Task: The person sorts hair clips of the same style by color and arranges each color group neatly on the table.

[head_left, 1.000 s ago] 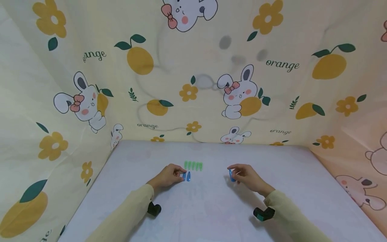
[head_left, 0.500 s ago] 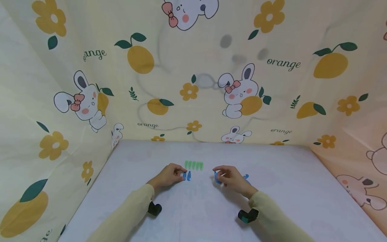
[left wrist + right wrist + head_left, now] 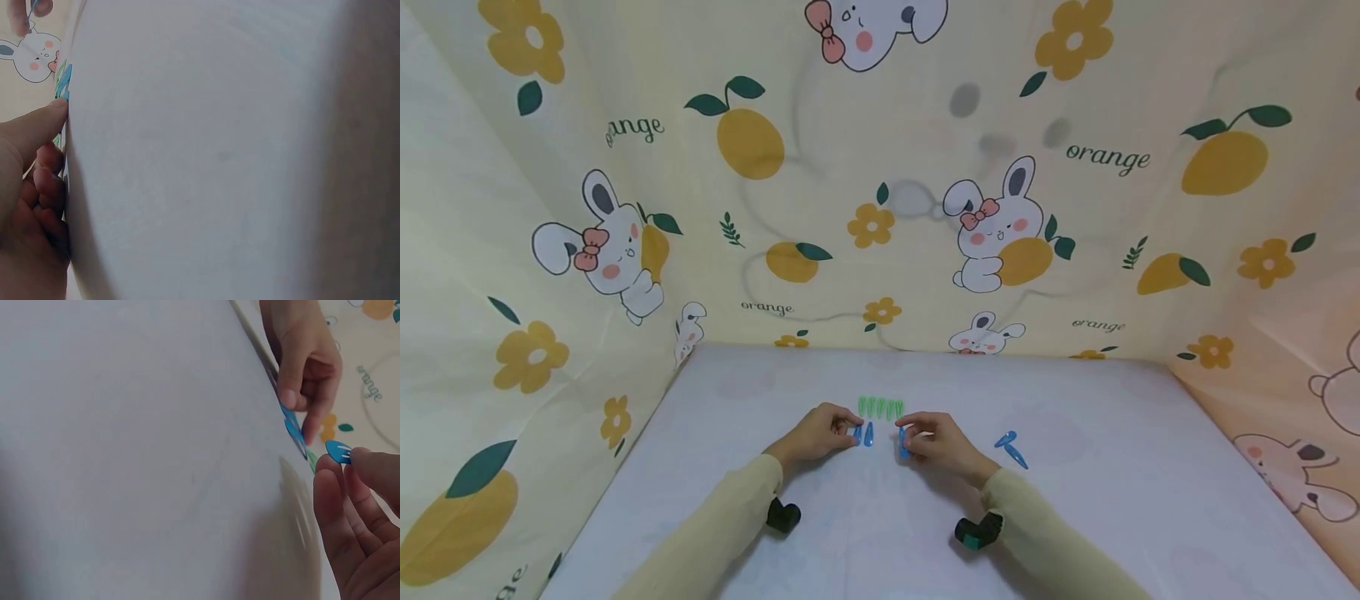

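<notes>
My left hand point(image 3: 818, 431) rests at the table and pinches a blue snap hair clip point(image 3: 857, 435) by its ends between thumb and finger. Just right of that, a second blue hair clip point(image 3: 868, 434) lies parallel to it. My right hand point(image 3: 943, 446) holds another blue hair clip point(image 3: 902, 442) between thumb and fingers, a short way right of the pair. In the right wrist view this held clip point(image 3: 337, 452) shows above the fingertips. Behind the blue clips is a row of several green hair clips point(image 3: 880, 408).
Two loose blue hair clips, one point(image 3: 1006, 438) touching or nearly touching the other point(image 3: 1017, 455), lie right of my right hand on the pale table point(image 3: 760, 375). A patterned cloth point(image 3: 820, 192) with rabbits and oranges rises behind the table and along both sides.
My right hand has carried its blue hair clip leftward, close to the row, uncovering the two loose blue clips at the right. The left hand stays in place.
</notes>
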`<state>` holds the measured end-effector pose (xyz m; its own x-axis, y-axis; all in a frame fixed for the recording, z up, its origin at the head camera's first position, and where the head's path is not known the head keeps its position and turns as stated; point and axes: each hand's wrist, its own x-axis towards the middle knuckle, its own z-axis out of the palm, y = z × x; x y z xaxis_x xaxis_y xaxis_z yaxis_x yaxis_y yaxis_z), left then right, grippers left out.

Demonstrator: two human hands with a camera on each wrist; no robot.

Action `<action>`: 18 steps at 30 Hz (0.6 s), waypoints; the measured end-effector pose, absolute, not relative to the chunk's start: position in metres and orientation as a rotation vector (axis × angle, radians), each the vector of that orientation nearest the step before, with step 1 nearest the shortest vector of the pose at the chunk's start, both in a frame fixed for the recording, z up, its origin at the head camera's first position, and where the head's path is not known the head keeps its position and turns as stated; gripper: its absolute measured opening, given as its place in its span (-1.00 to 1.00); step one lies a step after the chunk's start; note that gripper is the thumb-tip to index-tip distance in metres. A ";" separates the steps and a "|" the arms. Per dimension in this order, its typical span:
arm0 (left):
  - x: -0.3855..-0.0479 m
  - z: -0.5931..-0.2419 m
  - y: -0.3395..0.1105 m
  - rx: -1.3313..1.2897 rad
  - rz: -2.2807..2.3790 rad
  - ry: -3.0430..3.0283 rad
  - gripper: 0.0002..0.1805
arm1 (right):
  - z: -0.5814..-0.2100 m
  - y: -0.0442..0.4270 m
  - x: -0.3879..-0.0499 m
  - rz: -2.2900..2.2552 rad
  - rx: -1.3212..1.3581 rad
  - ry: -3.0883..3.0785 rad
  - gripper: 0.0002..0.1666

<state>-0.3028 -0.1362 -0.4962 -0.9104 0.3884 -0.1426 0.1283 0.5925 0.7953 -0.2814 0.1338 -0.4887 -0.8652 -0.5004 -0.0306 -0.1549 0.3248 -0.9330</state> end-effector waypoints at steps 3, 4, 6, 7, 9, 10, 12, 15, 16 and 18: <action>-0.302 -0.496 -0.137 0.434 1.225 2.524 -0.68 | -0.489 0.126 -0.283 -1.564 -0.575 2.287 -0.56; -0.302 -0.495 -0.137 0.439 1.226 2.524 -0.68 | -0.490 0.123 -0.284 -1.568 -0.564 2.287 -0.57; -0.302 -0.495 -0.137 0.447 1.232 2.521 -0.68 | -0.491 0.117 -0.286 -1.571 -0.539 2.299 -0.58; -0.302 -0.495 -0.137 0.449 1.234 2.519 -0.68 | -0.491 0.114 -0.287 -1.571 -0.526 2.303 -0.59; -0.303 -0.495 -0.137 0.455 1.236 2.516 -0.69 | -0.492 0.109 -0.288 -1.566 -0.511 2.315 -0.60; -0.303 -0.496 -0.137 0.452 1.236 2.513 -0.69 | -0.493 0.107 -0.289 -1.566 -0.506 2.317 -0.60; -0.304 -0.497 -0.137 0.469 1.239 2.511 -0.69 | -0.493 0.102 -0.290 -1.562 -0.499 2.328 -0.61; -0.304 -0.498 -0.138 0.497 1.236 2.512 -0.69 | -0.493 0.096 -0.290 -1.561 -0.511 2.346 -0.63; -0.304 -0.498 -0.138 0.503 1.239 2.513 -0.68 | -0.493 0.095 -0.291 -1.558 -0.523 2.356 -0.64; -0.304 -0.498 -0.139 0.518 1.240 2.515 -0.68 | -0.493 0.091 -0.291 -1.554 -0.539 2.377 -0.65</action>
<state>-0.3043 -0.1385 -0.4981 -0.8937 0.4380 -0.0971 0.1896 0.5650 0.8030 -0.2913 0.0914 -0.4929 -0.9001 -0.4357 -0.0069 -0.1685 0.3627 -0.9165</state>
